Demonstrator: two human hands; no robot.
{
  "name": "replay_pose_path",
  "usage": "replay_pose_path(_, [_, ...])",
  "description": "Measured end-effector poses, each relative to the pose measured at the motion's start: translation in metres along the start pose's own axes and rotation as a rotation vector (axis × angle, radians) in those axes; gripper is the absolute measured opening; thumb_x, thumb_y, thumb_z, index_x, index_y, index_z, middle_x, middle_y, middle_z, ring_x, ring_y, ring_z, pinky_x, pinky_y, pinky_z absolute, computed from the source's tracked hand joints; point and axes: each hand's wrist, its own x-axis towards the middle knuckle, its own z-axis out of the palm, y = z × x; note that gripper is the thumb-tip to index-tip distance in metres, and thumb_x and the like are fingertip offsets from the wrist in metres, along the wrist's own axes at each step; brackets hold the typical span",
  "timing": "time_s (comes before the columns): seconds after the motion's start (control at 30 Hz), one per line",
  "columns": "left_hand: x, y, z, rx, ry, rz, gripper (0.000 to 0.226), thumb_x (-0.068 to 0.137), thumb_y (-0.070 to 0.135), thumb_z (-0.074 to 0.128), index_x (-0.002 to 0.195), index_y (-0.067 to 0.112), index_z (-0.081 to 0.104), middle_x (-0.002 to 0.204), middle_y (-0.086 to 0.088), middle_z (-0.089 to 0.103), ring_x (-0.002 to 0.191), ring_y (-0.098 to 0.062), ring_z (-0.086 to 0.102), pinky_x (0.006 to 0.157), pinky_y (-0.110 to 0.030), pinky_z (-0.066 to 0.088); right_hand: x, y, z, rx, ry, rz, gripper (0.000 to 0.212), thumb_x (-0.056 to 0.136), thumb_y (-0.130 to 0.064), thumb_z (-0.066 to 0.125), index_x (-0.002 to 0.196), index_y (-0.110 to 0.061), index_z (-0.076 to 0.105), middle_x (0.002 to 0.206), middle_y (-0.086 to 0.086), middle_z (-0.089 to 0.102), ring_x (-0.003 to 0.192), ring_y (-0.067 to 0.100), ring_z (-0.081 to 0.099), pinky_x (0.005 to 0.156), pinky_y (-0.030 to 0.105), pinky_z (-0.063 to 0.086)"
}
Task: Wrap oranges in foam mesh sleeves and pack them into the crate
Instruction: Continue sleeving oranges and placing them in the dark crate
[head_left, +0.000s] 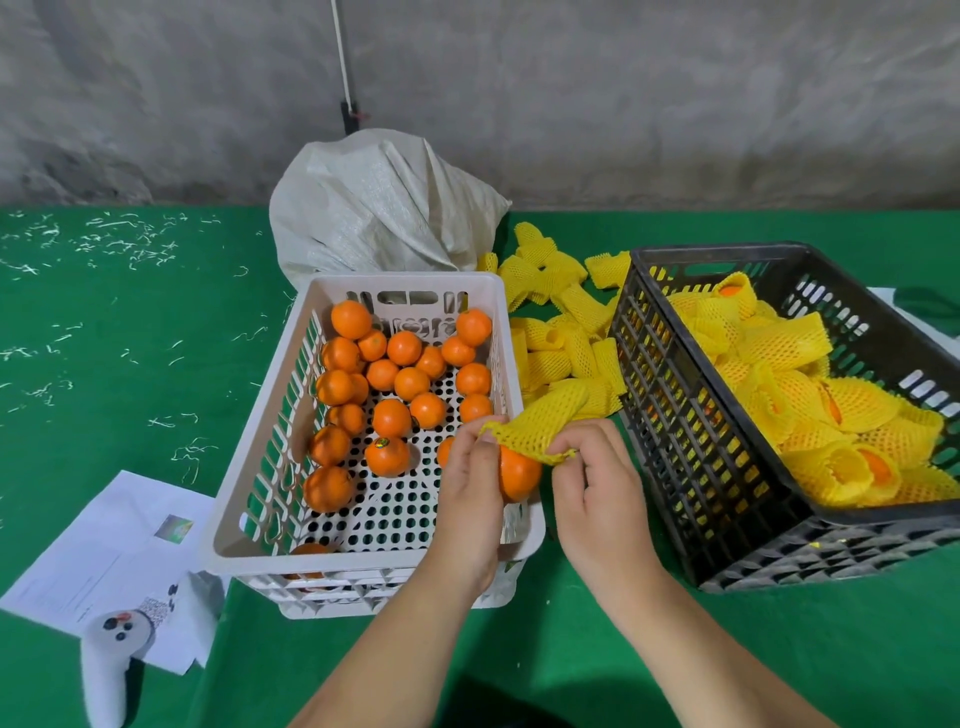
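Green table (130, 364); hands' fingers (470, 441) and sleeve (530, 434) half-hide orange (519, 475).

Bright even overhead light, soft short shadows (wide-angle bowing at edges), slightly soft focus

Fruit packing workshop: rough grey concrete wall (675, 104), green-cloth-covered desk (130, 338), white slotted plastic crate (270, 441) of oranges, black plastic crate (701, 441), loose yellow foam mesh sleeves (561, 332).
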Motion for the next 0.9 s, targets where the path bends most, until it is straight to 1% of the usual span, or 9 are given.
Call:
replay_pose_path(0.1, [0.002,0.001,-0.002,-0.077,0.041,-0.052,0.023,0.109,0.027,0.043,0.119,0.021,0.063,0.096,-0.007,0.075,0.088,-0.018,0.073,0.068,-0.030,0.060,-0.010,-0.001,0.007,-0.030,-0.085,-0.046,0.022,0.088,-0.014,0.040,0.094,-0.008,0.060,0.105,-0.003,0.049,0.090,0.010,0.052,0.076,0.022,0.044])
replay_pose_path(0.17, [0.002,0.006,-0.004,-0.159,-0.019,-0.098,0.021,0.110,0.028,0.047,0.125,0.019,0.058,0.102,-0.010,0.074,0.092,-0.020,0.072,0.073,-0.031,0.061,-0.013,0.001,0.010,-0.040,-0.123,-0.005,0.019,0.089,-0.014,0.041,0.097,-0.008,0.057,0.109,-0.001,0.046,0.089,0.009,0.050,0.074,0.031,0.045])
replay_pose_path(0.27, [-0.001,0.013,-0.008,-0.242,-0.180,-0.170,0.048,0.096,0.018,0.059,0.142,0.019,0.046,0.122,-0.014,0.070,0.106,-0.026,0.069,0.085,-0.035,0.060,-0.007,0.004,0.006,0.010,-0.127,0.042,0.015,0.087,-0.010,0.048,0.101,-0.014,0.051,0.112,-0.003,0.041,0.100,0.002,0.048,0.077,0.021,0.043])
replay_pose_path(0.33, [-0.004,0.012,-0.011,-0.195,-0.274,-0.182,0.065,0.089,0.003,0.054,0.149,0.022,0.041,0.126,-0.012,0.070,0.109,-0.025,0.069,0.088,-0.035,0.059,0.000,0.007,0.001,0.042,-0.118,0.019,0.013,0.092,-0.011,0.053,0.104,-0.016,0.052,0.111,-0.006,0.042,0.107,0.004,0.050,0.084,0.012,0.040])
replay_pose_path(0.4, [-0.006,0.009,-0.011,-0.105,-0.285,-0.165,0.065,0.097,-0.005,0.055,0.153,0.027,0.041,0.133,-0.012,0.070,0.120,-0.027,0.068,0.100,-0.038,0.057,0.005,0.008,-0.003,0.063,-0.116,0.012,0.009,0.098,-0.012,0.059,0.106,-0.016,0.056,0.112,-0.010,0.044,0.108,0.009,0.053,0.087,0.013,0.042])
replay_pose_path(0.5, [-0.007,0.006,-0.006,-0.020,-0.229,-0.111,0.060,0.095,0.005,0.068,0.149,0.023,0.048,0.135,-0.011,0.068,0.129,-0.032,0.063,0.115,-0.049,0.047,0.010,0.011,-0.008,0.042,-0.086,-0.003,0.009,0.097,-0.013,0.064,0.103,-0.012,0.058,0.109,-0.012,0.046,0.103,0.012,0.055,0.086,0.020,0.046])
replay_pose_path(0.73, [-0.011,0.007,-0.004,-0.011,-0.152,-0.089,0.069,0.071,0.031,0.083,0.136,0.026,0.059,0.125,0.001,0.072,0.121,-0.035,0.067,0.107,-0.053,0.053,0.021,0.020,-0.020,-0.071,-0.035,0.041,0.039,0.086,0.006,0.068,0.107,-0.025,0.056,0.101,-0.022,0.044,0.097,-0.002,0.050,0.081,0.006,0.038])
replay_pose_path(0.8, [-0.012,0.008,-0.006,-0.046,-0.173,-0.105,0.068,0.070,0.030,0.083,0.134,0.027,0.061,0.131,-0.004,0.068,0.121,-0.041,0.065,0.098,-0.048,0.058,0.023,0.022,-0.014,-0.059,-0.074,0.132,0.046,0.083,0.007,0.069,0.112,-0.028,0.057,0.103,-0.022,0.043,0.096,-0.003,0.048,0.079,0.008,0.040])
replay_pose_path(0.9, [-0.012,0.009,-0.009,-0.096,-0.221,-0.152,0.074,0.068,0.027,0.083,0.138,0.021,0.057,0.144,-0.020,0.056,0.111,-0.038,0.070,0.085,-0.039,0.060,0.025,0.025,-0.007,0.046,-0.063,0.351,0.034,0.089,-0.003,0.068,0.100,-0.034,0.061,0.103,-0.012,0.049,0.089,-0.004,0.051,0.072,0.015,0.039])
